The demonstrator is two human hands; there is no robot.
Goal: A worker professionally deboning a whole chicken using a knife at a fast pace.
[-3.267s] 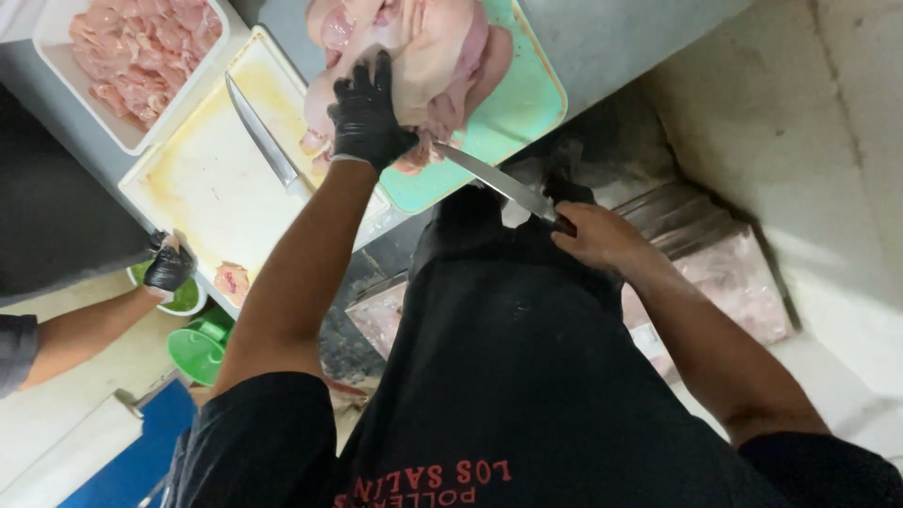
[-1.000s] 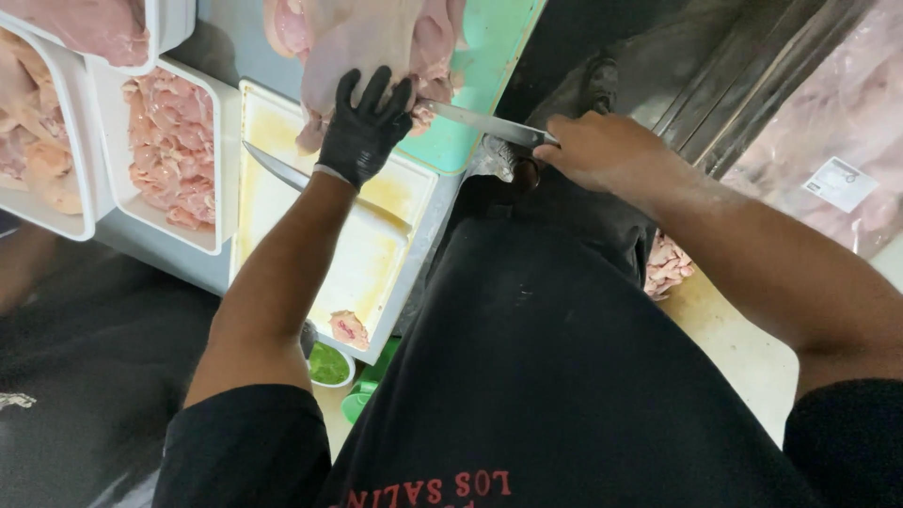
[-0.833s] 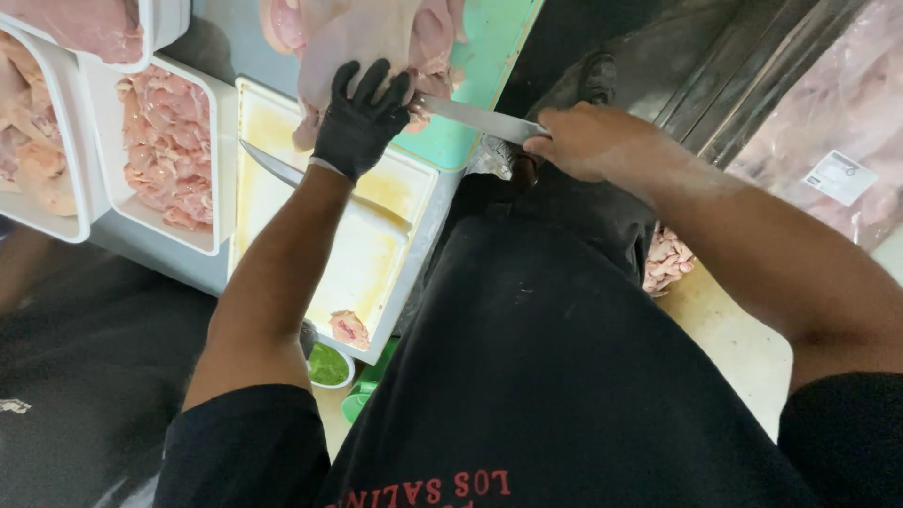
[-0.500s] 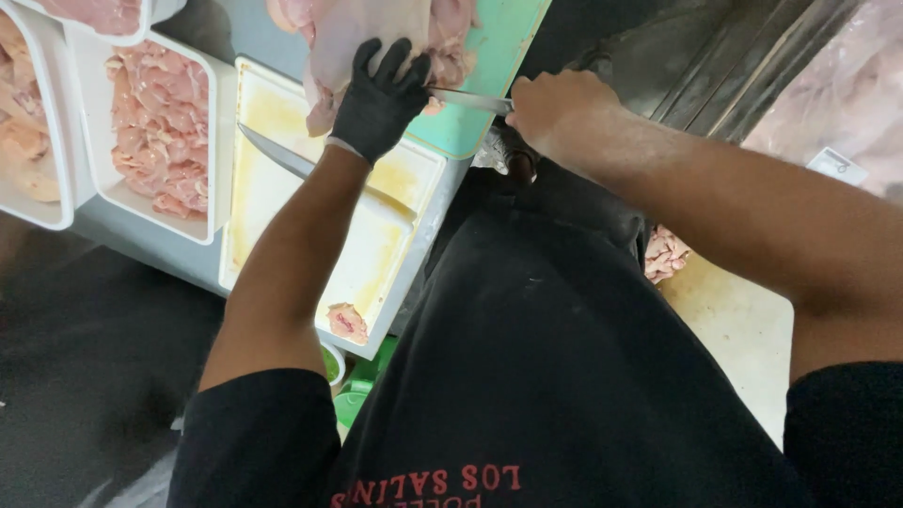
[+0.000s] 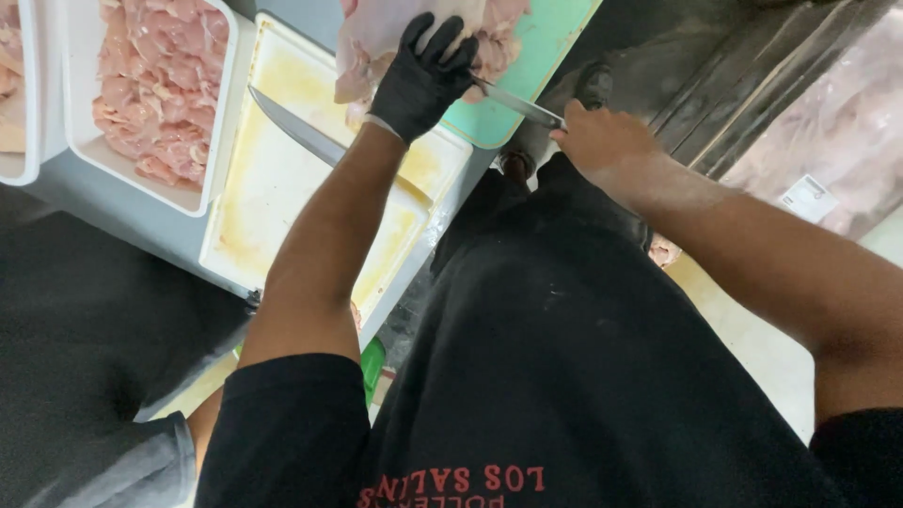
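Raw chicken point(image 5: 376, 38) pinned by gloved left hand point(image 5: 423, 75); right hand point(image 5: 602, 141) grips knife point(image 5: 517, 102); white label point(image 5: 801, 198) right.

Your work surface is a grey metal counter point(image 5: 113, 212), seen from above and running off the top edge of the view. On it lie 2 cutting boards side by side: a white, yellow-stained board point(image 5: 282, 188) and, just to its right, a teal board point(image 5: 536, 56). A spare knife point(image 5: 296, 130) rests flat on the white board, blade bare. Raw chicken point(image 5: 376, 38) sits on the teal board and overlaps the white one. At the left, 2 white trays point(image 5: 216, 113) stand on the counter, the nearer one full of pink chicken pieces point(image 5: 155, 75).
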